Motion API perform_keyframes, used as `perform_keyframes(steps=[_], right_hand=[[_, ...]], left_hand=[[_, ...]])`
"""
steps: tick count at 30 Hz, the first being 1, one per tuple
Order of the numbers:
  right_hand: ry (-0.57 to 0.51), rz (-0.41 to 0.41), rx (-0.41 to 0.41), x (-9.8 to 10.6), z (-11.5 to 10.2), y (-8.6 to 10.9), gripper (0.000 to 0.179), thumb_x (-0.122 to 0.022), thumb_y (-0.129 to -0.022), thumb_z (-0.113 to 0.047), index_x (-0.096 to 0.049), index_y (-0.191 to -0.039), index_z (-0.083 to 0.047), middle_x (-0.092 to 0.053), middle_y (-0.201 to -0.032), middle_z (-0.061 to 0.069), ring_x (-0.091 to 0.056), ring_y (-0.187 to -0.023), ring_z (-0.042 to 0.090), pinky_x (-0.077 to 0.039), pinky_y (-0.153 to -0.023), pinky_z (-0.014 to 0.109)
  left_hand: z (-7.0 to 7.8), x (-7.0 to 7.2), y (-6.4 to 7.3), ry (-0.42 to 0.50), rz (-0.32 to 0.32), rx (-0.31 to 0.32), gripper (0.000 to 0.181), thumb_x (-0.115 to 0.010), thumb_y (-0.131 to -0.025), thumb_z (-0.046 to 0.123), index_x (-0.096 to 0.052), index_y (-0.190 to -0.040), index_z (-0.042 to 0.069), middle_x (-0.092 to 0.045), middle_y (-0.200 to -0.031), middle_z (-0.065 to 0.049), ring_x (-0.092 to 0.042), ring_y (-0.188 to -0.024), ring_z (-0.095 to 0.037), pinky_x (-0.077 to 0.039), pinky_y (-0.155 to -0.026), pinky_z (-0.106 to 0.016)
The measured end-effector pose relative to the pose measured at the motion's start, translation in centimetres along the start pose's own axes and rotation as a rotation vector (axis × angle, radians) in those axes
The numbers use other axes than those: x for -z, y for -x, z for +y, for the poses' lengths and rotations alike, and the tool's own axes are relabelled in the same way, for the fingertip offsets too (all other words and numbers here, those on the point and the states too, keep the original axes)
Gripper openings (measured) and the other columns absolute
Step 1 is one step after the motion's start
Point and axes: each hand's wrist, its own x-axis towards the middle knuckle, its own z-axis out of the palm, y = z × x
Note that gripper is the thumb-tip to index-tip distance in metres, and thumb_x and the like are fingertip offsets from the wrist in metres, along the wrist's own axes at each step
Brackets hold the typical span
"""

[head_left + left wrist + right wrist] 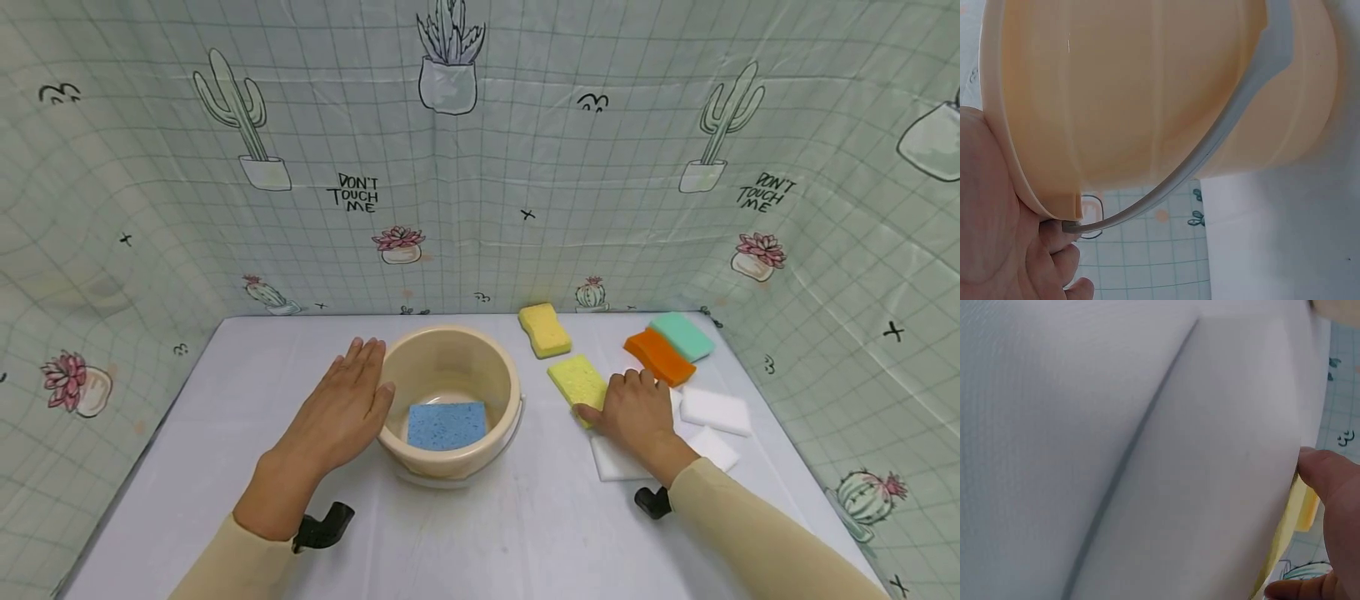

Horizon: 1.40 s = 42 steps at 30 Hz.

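Note:
The left hand (341, 408) lies flat with straight fingers along the left rim of a beige bucket (450, 462). Its palm touches the rim in the left wrist view, beside the grey handle (1204, 150). Inside the bucket sits a blue sponge (446, 426). Over on the right, the right hand (637, 417) is lowered onto white sponges, its thumb at the near corner of a yellow-green sponge (576, 380). A broad white surface (1210, 462) fills much of the right wrist view, so whether the fingers grip anything is hidden.
Another yellow sponge (545, 331) lies behind. An orange sponge (658, 357) and a mint-green sponge (682, 336) overlap at the back right. White sponges (716, 410) lie beside the right hand. Patterned cloth (480, 183) surrounds the white table (480, 550).

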Motion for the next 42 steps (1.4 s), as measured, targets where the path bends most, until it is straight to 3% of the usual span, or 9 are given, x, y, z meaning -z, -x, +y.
perform_keyframes(steps=[8,15,21,26,32,42], right_hand=[[-0.058,-0.106,-0.071,-0.3,-0.6,-0.3,0.083,-0.069,-0.084,-0.074,-0.063,-0.096,0.008,-0.058,-0.089,0.020,-0.054,-0.094,0.039,-0.044,-0.081,0.054],[-0.092,-0.005,-0.010,-0.5,-0.5,-0.6,0.071,-0.077,-0.082,-0.056,-0.056,-0.107,0.007,-0.052,-0.098,0.021,-0.047,-0.097,0.040,-0.041,-0.079,0.051],[0.011,0.100,0.122,-0.8,0.2,-1.1,0.068,-0.080,-0.081,-0.053,-0.052,-0.109,0.003,-0.053,-0.104,0.019,-0.047,-0.099,0.039,-0.040,-0.079,0.048],[0.083,0.131,0.192,-0.6,0.6,-1.5,0.069,-0.078,-0.082,-0.055,-0.051,-0.111,0.002,-0.051,-0.104,0.018,-0.048,-0.099,0.038,-0.041,-0.079,0.046],[0.085,0.146,0.220,0.3,1.1,-2.1,0.069,-0.076,-0.084,-0.052,-0.051,-0.118,0.003,-0.053,-0.112,0.021,-0.049,-0.105,0.040,-0.043,-0.087,0.050],[0.105,0.216,0.258,1.4,1.7,-2.7,0.075,-0.081,-0.081,-0.054,-0.050,-0.118,0.003,-0.052,-0.111,0.020,-0.049,-0.103,0.039,-0.041,-0.082,0.048]], left_hand=[[-0.1,-0.2,0.0,0.009,-0.005,0.008,0.065,-0.037,-0.113,0.031,-0.022,-0.165,-0.006,-0.024,-0.172,-0.024,-0.015,-0.163,-0.041,-0.017,-0.132,-0.059],[-0.1,-0.2,-0.1,0.004,-0.013,0.010,0.066,-0.036,-0.113,0.032,-0.021,-0.165,-0.006,-0.023,-0.173,-0.024,-0.014,-0.163,-0.041,-0.016,-0.132,-0.058],[-0.2,-0.2,-0.1,0.008,-0.007,0.004,0.066,-0.036,-0.113,0.031,-0.021,-0.165,-0.006,-0.024,-0.173,-0.024,-0.014,-0.163,-0.041,-0.017,-0.132,-0.058],[-0.3,-0.2,-0.1,0.009,-0.004,0.005,0.066,-0.037,-0.113,0.031,-0.021,-0.165,-0.006,-0.024,-0.172,-0.024,-0.014,-0.163,-0.040,-0.016,-0.132,-0.058],[-0.2,-0.2,-0.2,0.010,-0.001,0.000,0.066,-0.037,-0.113,0.032,-0.022,-0.165,-0.006,-0.025,-0.172,-0.024,-0.014,-0.163,-0.040,-0.016,-0.132,-0.058],[-0.3,-0.2,-0.2,0.004,0.011,-0.012,0.066,-0.037,-0.113,0.031,-0.023,-0.164,-0.007,-0.026,-0.172,-0.024,-0.014,-0.163,-0.040,-0.016,-0.132,-0.057]])
